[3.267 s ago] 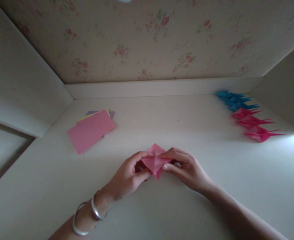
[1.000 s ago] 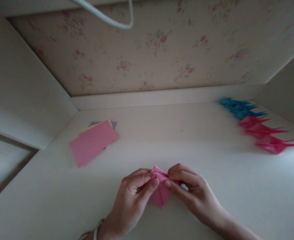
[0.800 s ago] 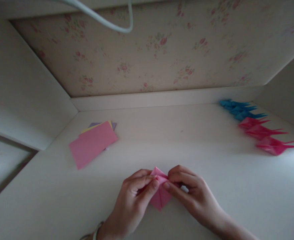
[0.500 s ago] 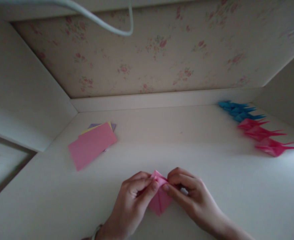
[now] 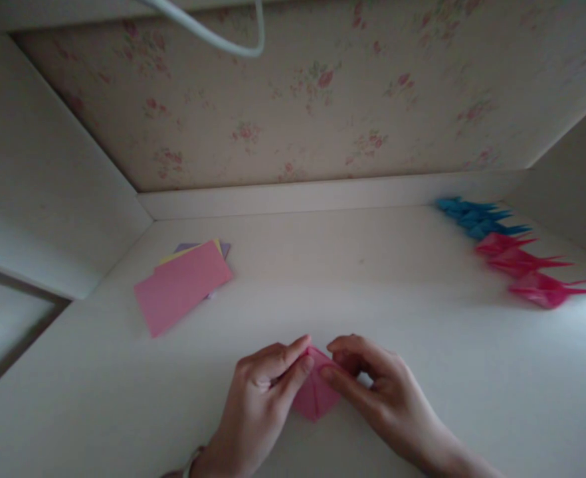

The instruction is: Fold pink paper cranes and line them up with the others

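Note:
A piece of pink origami paper (image 5: 317, 392), folded into a diamond-like shape with a centre crease, lies at the front of the white table between my hands. My left hand (image 5: 268, 392) pinches its upper left edge between thumb and forefinger. On the other side, my right hand (image 5: 373, 385) has its thumb on the upper right edge, with the fingers curled behind; the fingers partly hide the paper's sides.
Several pink, yellow and purple paper sheets (image 5: 183, 289) lie stacked at the left. Along the right stand folded blue paper cranes (image 5: 480, 219) and pink paper cranes (image 5: 542, 289). A white cable (image 5: 213, 36) hangs before the floral wall panel (image 5: 293, 119).
The top of the pink paper now lies flatter, where a raised fold showed before. My left forefinger has straightened towards the top point, and my right thumb has shifted slightly left.

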Available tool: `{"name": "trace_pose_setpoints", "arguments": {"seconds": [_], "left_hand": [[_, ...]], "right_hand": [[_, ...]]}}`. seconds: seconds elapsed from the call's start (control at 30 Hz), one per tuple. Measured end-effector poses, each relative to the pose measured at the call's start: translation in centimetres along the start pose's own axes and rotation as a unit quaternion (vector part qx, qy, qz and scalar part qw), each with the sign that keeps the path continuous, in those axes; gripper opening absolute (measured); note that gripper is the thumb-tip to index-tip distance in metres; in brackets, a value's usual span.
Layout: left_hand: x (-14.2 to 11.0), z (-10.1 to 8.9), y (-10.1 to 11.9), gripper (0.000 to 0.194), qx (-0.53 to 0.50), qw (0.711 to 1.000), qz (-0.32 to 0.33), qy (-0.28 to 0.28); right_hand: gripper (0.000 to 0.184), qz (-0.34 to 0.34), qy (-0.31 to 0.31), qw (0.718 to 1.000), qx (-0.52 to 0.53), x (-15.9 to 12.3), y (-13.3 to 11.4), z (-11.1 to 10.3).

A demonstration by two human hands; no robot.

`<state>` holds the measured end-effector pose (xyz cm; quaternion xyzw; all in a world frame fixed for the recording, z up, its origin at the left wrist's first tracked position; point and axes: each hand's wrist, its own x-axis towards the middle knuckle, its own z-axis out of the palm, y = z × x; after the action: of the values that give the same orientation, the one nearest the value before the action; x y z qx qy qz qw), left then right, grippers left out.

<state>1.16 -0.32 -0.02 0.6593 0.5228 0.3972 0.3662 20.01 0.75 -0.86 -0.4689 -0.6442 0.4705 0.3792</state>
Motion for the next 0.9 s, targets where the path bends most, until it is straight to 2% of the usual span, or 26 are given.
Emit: {"name": "trace_pose_setpoints", "arguments": {"seconds": [0.27, 0.37, 0.63, 0.77, 0.9], "left_hand": [[0.3, -0.7, 0.2, 0.021, 0.004, 1.0, -0.017, 0.0], [0.5, -0.9, 0.3, 0.018, 0.004, 1.0, -0.017, -0.003], [0.6, -1.6, 0.1, 0.017, -0.034, 0.994, -0.095, -0.052], [0.8, -1.9, 0.0, 0.015, -0.055, 0.99, -0.108, -0.066], [0.7, -1.9, -0.2, 0.022, -0.048, 0.99, -0.112, -0.073]], "right_hand": [[0.017, 0.008, -0.008, 1.0, -0.026, 0.1, -0.4, -0.1], [0.018, 0.032, -0.015, 0.999, -0.014, 0.3, -0.3, -0.2], [0.019, 0.087, -0.046, 0.994, 0.051, 0.5, -0.2, -0.3], [0.021, 0.107, -0.05, 0.991, 0.062, 0.6, -0.4, -0.3], [0.023, 0.114, -0.039, 0.991, 0.053, 0.6, -0.6, -0.3]]}}
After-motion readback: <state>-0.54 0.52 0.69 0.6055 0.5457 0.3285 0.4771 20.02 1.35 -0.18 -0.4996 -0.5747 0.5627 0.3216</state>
